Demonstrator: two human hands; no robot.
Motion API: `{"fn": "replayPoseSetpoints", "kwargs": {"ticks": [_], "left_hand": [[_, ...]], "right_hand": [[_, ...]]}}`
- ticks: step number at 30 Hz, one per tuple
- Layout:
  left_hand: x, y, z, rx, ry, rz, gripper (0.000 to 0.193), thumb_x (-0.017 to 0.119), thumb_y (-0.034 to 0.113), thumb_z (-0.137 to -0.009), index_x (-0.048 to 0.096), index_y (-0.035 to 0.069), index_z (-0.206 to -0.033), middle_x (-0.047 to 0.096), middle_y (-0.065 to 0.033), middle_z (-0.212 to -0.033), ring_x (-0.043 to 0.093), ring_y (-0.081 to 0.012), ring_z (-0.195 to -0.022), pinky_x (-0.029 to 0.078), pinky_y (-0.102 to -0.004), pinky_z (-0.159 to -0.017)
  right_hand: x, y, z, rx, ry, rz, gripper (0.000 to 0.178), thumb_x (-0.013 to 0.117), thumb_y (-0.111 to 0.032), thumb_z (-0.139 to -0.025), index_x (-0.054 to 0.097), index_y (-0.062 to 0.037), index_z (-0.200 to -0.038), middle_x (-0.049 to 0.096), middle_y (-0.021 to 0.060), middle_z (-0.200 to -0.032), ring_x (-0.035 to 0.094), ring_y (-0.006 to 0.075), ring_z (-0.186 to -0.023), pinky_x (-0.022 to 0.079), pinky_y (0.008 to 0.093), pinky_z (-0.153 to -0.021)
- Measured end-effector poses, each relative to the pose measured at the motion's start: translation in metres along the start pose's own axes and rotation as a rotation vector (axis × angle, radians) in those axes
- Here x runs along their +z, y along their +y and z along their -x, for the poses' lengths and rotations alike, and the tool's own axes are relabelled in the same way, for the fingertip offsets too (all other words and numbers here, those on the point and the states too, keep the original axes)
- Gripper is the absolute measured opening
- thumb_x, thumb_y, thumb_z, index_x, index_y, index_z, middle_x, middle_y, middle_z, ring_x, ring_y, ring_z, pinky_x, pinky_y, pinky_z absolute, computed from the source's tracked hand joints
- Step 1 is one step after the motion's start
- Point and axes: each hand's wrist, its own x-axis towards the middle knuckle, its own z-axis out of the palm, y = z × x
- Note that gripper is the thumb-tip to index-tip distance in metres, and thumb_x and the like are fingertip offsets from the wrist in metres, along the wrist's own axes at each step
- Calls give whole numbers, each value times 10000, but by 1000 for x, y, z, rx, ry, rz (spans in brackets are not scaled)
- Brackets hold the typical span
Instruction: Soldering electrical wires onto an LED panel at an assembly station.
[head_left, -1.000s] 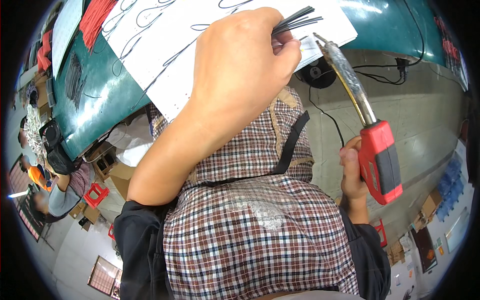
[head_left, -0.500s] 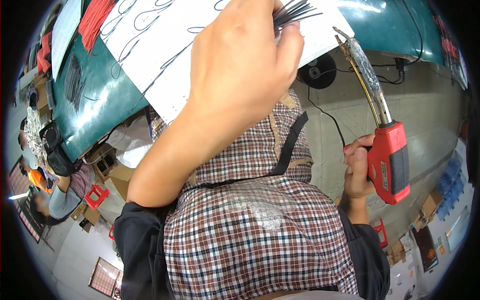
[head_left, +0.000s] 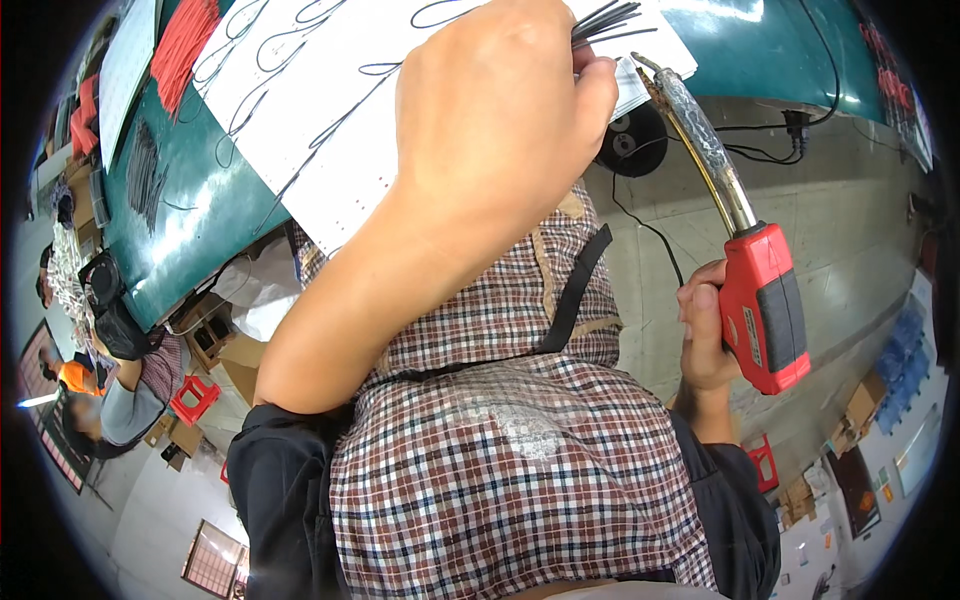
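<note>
My left hand (head_left: 500, 110) reaches across the white paper (head_left: 330, 180) with its fingers curled, largely hidden behind its own back. Out past its thumb and fingers sticks a bundle of thin black wires (head_left: 608, 24), which it holds. In my right hand (head_left: 706, 325), off the table's near edge, is a red and grey soldering gun (head_left: 765, 310). Its long barrel (head_left: 700, 120) points up and left, with a thin brass-coloured tube along it. The tip is close to my left thumb, just below the wire ends; I cannot tell whether they touch.
Looped black wires (head_left: 285, 50) lie on the paper. To the left on the green table (head_left: 200, 240) are a red wire bundle (head_left: 182, 55) and a pile of short black pieces (head_left: 145, 180). A cord and plug (head_left: 797, 130) hang at right. Another person (head_left: 135, 405) sits far left.
The soldering gun has moved left and slightly up, bringing its tip nearer my left thumb. My left hand and the black bundle have shifted slightly right.
</note>
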Motion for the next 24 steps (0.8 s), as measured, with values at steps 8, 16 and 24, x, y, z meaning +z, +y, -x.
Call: {"fn": "replayPoseSetpoints", "kwargs": {"ticks": [8,16,24], "left_hand": [[-1,5,-4,-53,-63,71,215,697,172,-873,642,-30,-823,682,-221,-802,680,-410,-763,537,-471,-692],[2,2,-3,-31,-53,12,208,699,169,-869,649,-31,-835,690,-214,-808,688,-401,-769,543,-467,-701],[6,1,-2,3,-28,-5,206,689,170,-875,657,-33,-853,689,-213,-807,691,-400,-771,546,-467,-707]], "right_hand": [[1,-7,-6,47,-22,-44,125,599,-107,-972,568,14,-978,596,102,-749,458,87,-549,385,244,-506],[-16,-6,-3,90,-45,32,103,717,-76,-905,695,-15,-984,666,60,-818,640,161,-745,514,322,-685],[-7,-8,-10,-3,38,-15,118,579,-67,-950,528,35,-920,567,110,-721,425,74,-488,408,242,-479]]}}
